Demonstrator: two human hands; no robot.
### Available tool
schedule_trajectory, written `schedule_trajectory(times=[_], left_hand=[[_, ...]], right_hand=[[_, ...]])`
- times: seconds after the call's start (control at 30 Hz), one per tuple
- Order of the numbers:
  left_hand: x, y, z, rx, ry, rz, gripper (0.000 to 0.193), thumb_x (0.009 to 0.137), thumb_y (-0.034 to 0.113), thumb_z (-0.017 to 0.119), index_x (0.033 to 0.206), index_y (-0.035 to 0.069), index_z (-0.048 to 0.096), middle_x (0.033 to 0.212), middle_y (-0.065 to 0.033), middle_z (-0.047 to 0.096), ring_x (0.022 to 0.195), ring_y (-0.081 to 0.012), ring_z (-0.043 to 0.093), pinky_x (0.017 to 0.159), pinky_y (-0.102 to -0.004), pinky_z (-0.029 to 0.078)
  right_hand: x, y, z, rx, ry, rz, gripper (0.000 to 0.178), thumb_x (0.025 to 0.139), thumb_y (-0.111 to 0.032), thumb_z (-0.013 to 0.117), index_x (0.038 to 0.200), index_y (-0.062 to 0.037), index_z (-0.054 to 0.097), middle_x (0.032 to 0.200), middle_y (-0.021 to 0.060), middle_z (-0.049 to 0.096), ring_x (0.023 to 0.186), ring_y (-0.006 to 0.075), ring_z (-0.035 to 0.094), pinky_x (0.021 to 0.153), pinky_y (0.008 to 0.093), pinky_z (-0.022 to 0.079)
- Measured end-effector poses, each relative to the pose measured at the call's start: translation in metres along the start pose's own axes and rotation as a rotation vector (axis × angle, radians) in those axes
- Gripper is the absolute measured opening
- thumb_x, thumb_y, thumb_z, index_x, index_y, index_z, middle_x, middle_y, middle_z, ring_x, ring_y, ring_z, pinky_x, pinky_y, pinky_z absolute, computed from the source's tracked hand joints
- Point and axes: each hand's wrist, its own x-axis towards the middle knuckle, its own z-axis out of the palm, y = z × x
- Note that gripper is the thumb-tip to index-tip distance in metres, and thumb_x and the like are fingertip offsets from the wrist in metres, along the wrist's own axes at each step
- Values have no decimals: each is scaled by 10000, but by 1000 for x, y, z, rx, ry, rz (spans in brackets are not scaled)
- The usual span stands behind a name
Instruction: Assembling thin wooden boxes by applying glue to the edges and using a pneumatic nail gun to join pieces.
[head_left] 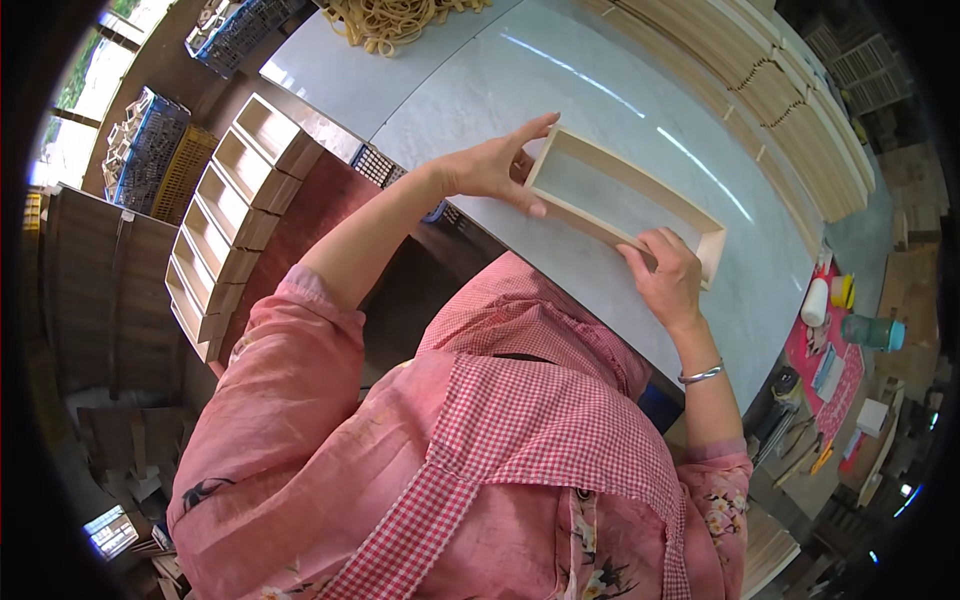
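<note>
Frame [640, 183], one: pale wood, long and narrow, four low walls; whether it has a base, I cannot tell from here. Located on the table, near the edge where the person sits, lying aslant.

Left hand [495, 172]: at the frame's left end, thumb and forefinger spread wide about it, thumb by the near wall, forefinger by the far corner. Whether it grips firmly or merely steadies, I cannot tell.

Right hand [665, 270]: closed on the near long wall toward the right end, fingers bent over the top, thumb outside. Bangle [702, 373], silver-coloured, on that wrist.

Table [765, 290]: pale grey, glossy, streaked with reflected light.

Rubber bands [385, 22]: a tan heap, far side of the table.

Wood strips [775, 85]: stacked lengthwise along the far right.

Boxes [255, 230]: wooden, open, in a stacked row to the left, on a red-brown board [320, 200].

Crates, left background: one yellow [185, 175], just beside a blue one [165, 150] filled with wooden pieces.

Bottle [872, 332]: green, blue cap, at right, near a red patterned cloth [845, 390].

Apron [560, 430]: red-and-white check, worn over a pink floral shirt [270, 430].
</note>
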Motion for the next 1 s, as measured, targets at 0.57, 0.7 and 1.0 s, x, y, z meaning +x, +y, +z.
schedule_trajectory(times=[0.57,0.7,1.0], left_hand=[[-3,0,6,322,-61,176,1089,692,3,823,1599,254,274,1537,-174,401,890,-249,635,791,-345,559],[-13,9,9,349,-41,203,1040,698,-7,811,1581,251,327,1562,-170,383,876,-233,628,772,-342,548],[-12,-2,8,296,-35,227,976,712,-18,787,1561,233,377,1595,-177,345,849,-210,611,750,-320,533]], right_hand=[[62,-76,80,-202,150,15,391,850,-465,715,777,-107,575,726,34,580,644,235,580,608,360,489],[64,-75,89,-225,234,1,395,817,-395,768,700,-116,513,654,7,536,606,239,554,581,357,473],[62,-72,71,10,130,-127,172,832,-191,736,949,-84,670,858,30,605,678,217,571,647,347,500]])
